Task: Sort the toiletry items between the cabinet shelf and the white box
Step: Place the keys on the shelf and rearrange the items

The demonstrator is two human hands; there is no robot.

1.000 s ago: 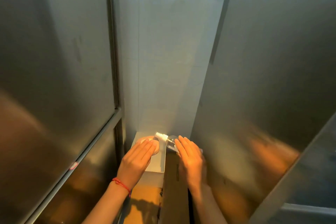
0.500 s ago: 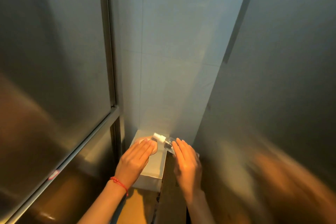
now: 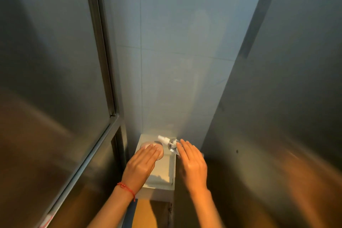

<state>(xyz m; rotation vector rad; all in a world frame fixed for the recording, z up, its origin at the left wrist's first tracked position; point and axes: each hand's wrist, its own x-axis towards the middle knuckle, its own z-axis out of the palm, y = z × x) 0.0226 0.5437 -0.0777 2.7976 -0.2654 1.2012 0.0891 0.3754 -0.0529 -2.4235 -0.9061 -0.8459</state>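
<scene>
Resting at the lower centre of the frame, the left hand lies flat and unclenched on a round pinkish compact inside the white box. The right hand holds a clear spray bottle over the box's right rim; its grip is hidden. The bottle looks light, stiff and slick, best taken round its body.

Most of the round jar is covered by the left hand; the clear bottle's body is hidden under the right hand. Both forearms are cut by the lower edge.
</scene>
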